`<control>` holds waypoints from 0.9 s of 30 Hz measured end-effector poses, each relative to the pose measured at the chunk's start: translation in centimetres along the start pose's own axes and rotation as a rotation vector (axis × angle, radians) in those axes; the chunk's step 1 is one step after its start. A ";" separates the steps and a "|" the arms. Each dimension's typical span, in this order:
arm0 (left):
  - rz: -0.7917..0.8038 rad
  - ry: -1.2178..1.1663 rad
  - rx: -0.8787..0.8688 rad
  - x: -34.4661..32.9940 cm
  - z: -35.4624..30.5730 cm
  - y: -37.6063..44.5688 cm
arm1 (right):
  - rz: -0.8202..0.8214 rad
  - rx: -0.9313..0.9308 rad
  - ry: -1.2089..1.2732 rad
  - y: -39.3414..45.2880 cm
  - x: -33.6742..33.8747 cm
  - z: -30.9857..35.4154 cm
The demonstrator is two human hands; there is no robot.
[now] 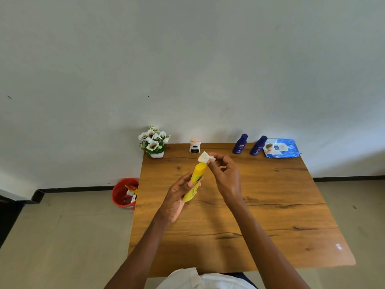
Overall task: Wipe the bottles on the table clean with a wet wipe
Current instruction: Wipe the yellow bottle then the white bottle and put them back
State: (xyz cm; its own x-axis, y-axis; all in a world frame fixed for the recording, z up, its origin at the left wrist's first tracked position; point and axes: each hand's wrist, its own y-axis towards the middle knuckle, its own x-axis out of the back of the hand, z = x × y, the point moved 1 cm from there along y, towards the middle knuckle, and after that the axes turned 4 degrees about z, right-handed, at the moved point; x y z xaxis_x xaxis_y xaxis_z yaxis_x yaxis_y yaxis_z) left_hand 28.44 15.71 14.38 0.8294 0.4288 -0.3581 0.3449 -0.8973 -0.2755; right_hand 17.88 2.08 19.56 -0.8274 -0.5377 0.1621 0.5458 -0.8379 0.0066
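My left hand (177,197) grips a yellow bottle (196,180) above the wooden table (270,205), tilted with its top pointing away from me. My right hand (225,176) pinches a small white wet wipe (205,157) against the bottle's top end. Two dark blue bottles (240,144) (258,145) stand upright at the table's far edge. A blue wet-wipe pack (281,148) lies beside them at the far right corner.
A white pot of white flowers (154,142) and a small white jar with a pink top (195,145) stand at the far edge. A red bin (124,193) holding scraps sits on the floor left of the table. A wall rises behind.
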 end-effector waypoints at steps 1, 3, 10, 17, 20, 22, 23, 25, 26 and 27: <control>-0.007 0.005 -0.003 0.0 0.0 0.0 | 0.004 0.026 -0.087 0.0 0.0 -0.1; -0.027 0.022 -0.021 -0.2 0.0 0.2 | 0.020 0.066 -0.221 -0.1 0.1 -0.1; -0.127 0.098 -0.097 -0.8 0.0 0.4 | 0.075 0.102 -0.293 -0.1 0.6 -0.6; -0.162 0.071 -0.109 -0.4 0.4 0.7 | 0.234 0.032 -0.127 -0.8 1.3 0.0; -0.176 0.066 -0.124 -0.2 0.3 0.9 | 0.306 -0.129 0.190 -1.0 2.3 -0.1; -0.190 0.072 -0.131 -0.1 0.4 1.0 | 0.210 -0.183 0.277 -1.0 3.0 -0.4; -0.193 0.077 -0.130 -0.1 0.4 1.0 | 0.152 -0.196 0.279 -0.9 3.3 -0.4; -0.200 0.088 -0.113 -0.2 0.4 1.0 | 0.061 -0.205 0.243 -0.5 3.4 -0.4; -0.203 0.088 -0.105 -0.3 0.4 1.0 | 0.042 -0.191 0.222 -0.4 3.4 -0.5; -0.204 0.081 -0.098 -0.4 0.4 1.0 | 0.037 -0.170 0.204 -0.3 3.2 -0.5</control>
State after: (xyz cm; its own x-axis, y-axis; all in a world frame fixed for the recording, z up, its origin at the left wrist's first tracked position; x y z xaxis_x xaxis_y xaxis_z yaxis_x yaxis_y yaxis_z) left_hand 28.22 14.67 13.89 0.7694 0.5961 -0.2295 0.5468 -0.8004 -0.2457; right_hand 15.04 0.56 19.60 -0.8264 -0.5615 -0.0429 0.5602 -0.8119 -0.1643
